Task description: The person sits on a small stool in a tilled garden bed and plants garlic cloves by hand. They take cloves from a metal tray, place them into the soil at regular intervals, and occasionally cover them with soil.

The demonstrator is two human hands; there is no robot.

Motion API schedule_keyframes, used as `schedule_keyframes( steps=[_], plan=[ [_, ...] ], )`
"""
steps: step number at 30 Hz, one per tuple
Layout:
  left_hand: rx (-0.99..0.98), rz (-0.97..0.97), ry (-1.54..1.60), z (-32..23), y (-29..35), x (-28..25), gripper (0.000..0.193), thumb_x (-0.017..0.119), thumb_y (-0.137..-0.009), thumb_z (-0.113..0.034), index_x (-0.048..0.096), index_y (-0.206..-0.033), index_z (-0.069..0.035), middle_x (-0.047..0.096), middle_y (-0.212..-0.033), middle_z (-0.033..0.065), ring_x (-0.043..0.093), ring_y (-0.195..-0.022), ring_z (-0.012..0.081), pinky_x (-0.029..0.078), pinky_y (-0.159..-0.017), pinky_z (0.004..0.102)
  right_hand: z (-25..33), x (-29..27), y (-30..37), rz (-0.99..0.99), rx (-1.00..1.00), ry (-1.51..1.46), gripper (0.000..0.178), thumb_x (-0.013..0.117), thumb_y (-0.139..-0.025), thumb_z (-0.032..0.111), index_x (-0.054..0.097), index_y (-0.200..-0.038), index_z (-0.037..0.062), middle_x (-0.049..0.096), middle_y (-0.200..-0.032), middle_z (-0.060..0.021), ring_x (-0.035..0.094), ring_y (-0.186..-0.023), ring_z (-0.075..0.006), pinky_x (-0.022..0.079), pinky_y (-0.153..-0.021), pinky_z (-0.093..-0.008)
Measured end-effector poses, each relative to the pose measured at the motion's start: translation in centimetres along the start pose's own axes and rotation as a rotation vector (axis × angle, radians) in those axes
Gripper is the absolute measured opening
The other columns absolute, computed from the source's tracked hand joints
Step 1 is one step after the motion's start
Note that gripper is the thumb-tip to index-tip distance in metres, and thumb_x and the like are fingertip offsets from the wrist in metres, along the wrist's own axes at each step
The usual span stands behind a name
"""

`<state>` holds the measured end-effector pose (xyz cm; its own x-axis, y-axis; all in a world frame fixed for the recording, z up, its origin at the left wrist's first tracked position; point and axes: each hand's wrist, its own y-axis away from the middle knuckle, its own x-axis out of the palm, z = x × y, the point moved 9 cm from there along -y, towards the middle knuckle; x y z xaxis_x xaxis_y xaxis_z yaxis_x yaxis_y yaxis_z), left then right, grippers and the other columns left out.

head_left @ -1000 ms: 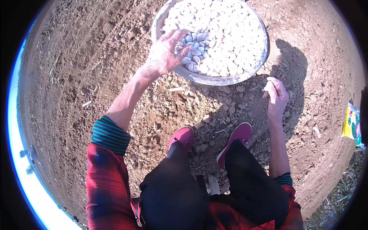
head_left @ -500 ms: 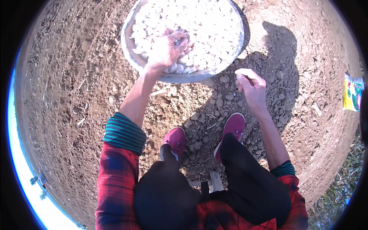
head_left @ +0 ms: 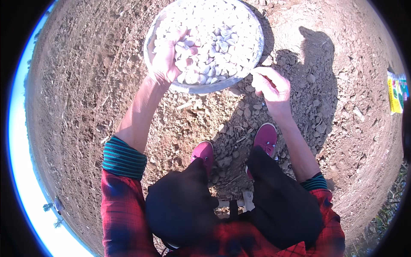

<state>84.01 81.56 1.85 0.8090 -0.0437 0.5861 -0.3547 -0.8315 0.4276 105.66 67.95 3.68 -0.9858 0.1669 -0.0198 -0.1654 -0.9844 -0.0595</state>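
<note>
Head view: at twelve o'clock a round grey metal basin sits on the bare clodded soil, heaped with pale whitish-pink cloves. The left hand digs in at its near rim, fingers curled around a scoop. The right hand, at two o'clock outside the rim, is loosely pinched; its contents cannot be told.

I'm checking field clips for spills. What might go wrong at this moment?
The left hand digs into the heaped cloves near the bowl rim, so some may tip onto the soil. The right hand pinches something small over clods, where a drop would be hard to find.
</note>
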Motion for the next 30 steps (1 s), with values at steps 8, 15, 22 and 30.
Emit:
schedule_keyframes(
  steps=[8,15,22,30],
  plan=[
    [-0.423,0.202,-0.274,3.9,7.8,11.5,0.033,0.051,-0.097,-0.038,0.052,-0.089,-0.006,0.057,-0.066,0.0080,0.046,-0.039,0.0094,0.040,-0.032,0.0196,13.4,1.7,0.7,0.016,-0.508,0.391,0.020,0.061,-0.089,0.012,0.067,-0.107,0.0085,0.066,-0.096,-0.0073,0.065,-0.083,-0.0205,0.052,-0.075,-0.0303],
    [-0.482,0.177,-0.329,11.7,9.6,17.3,0.024,0.050,-0.095,-0.029,0.053,-0.082,-0.008,0.053,-0.058,0.0035,0.040,-0.038,0.0053,0.028,-0.029,0.0176,12.2,-3.7,3.2,0.175,-0.075,0.963,0.018,0.062,-0.082,0.024,0.070,-0.086,0.0086,0.068,-0.085,-0.0085,0.067,-0.080,-0.0254,0.054,-0.074,-0.0393],
    [-0.685,0.480,-0.022,25.2,11.1,23.4,0.024,0.041,-0.097,-0.027,0.053,-0.095,-0.007,0.053,-0.069,0.0022,0.050,-0.048,0.0097,0.033,-0.031,0.0194,5.8,-13.9,8.1,0.195,0.148,0.899,0.024,0.061,-0.081,0.022,0.064,-0.076,-0.0020,0.061,-0.064,-0.0151,0.061,-0.061,-0.0244,0.047,-0.059,-0.0354],
    [-1.009,0.430,0.001,38.7,16.0,19.9,0.028,0.040,-0.099,-0.029,0.052,-0.090,-0.006,0.057,-0.072,0.0059,0.051,-0.050,0.0131,0.033,-0.030,0.0213,-3.3,-17.9,17.9,0.259,0.555,0.708,0.026,0.064,-0.070,0.019,0.065,-0.077,-0.0060,0.060,-0.061,-0.0116,0.060,-0.058,-0.0177,0.046,-0.052,-0.0319]
  ],
)
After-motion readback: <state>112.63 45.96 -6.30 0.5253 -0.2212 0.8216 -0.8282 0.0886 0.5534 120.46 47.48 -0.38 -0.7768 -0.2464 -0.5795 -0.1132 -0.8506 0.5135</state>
